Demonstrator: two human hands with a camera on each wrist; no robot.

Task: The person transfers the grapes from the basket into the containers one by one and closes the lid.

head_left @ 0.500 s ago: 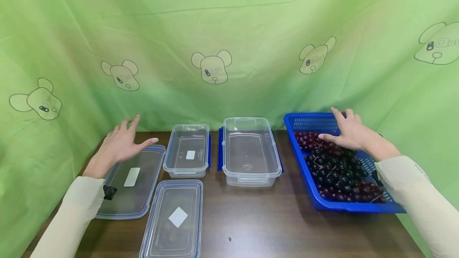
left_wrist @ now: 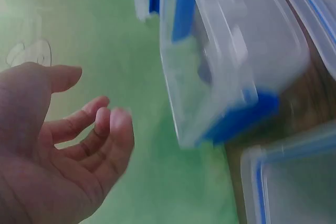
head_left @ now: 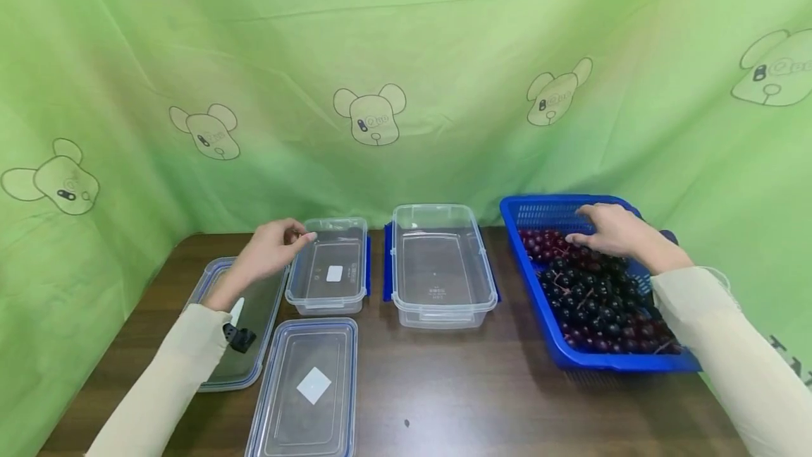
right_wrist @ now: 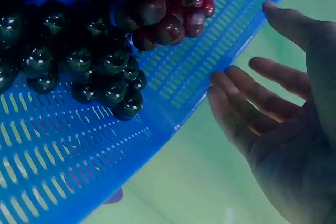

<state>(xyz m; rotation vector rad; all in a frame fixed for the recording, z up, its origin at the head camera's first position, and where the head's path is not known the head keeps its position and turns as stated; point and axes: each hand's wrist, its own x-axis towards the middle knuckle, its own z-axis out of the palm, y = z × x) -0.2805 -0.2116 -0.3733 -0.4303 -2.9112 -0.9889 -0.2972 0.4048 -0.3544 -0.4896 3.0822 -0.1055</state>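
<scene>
My left hand (head_left: 269, 252) hovers by the upper left corner of the smaller clear plastic container (head_left: 330, 252). Its fingers bend loosely around nothing, as the left wrist view also shows. Over the far part of a blue plastic basket (head_left: 628, 362) is my right hand (head_left: 615, 231), empty, thumb and fingers spread apart. Bunches of black grapes (head_left: 590, 295) and dark red grapes (head_left: 542, 245) lie in that basket. In the right wrist view, the fingertips (right_wrist: 216, 80) appear near the basket's rim, away from the grapes.
A larger clear container (head_left: 438, 259) with blue side clips stands in the middle. Two clear lids with blue seals lie at the left: a wide lid (head_left: 254, 351) partly under my left forearm, and a narrower lid (head_left: 317, 422) nearer. A green curtain (head_left: 444, 55) hangs behind the table.
My left hand has moved right from over the wide lid to the smaller container, and its fingers have curled in. The right hand has sunk slightly over the basket, its fingers more bent.
</scene>
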